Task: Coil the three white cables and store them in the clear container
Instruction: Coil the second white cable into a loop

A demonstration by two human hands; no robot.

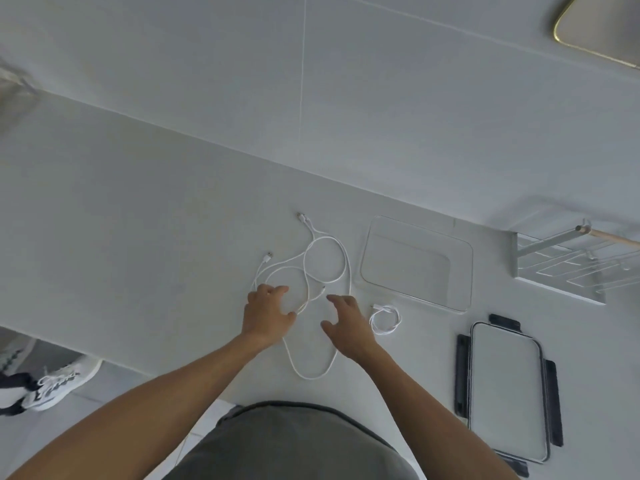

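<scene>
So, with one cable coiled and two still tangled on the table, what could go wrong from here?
1. The two loose cables cross each other; pulling one may drag the other or tighten a knot.
2. The coiled cable lies untied beside the right hand; a bump may uncoil it.
3. A loop lies near the table edge and could slide off.

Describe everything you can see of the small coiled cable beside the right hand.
The coiled cable is thin, white and plastic-looking, wound into a small, loose round loop lying flat on the white table. Its plug ends stick out at the upper left. It sits just right of the right hand, untouched, outside and nearer than the clear container.
</scene>
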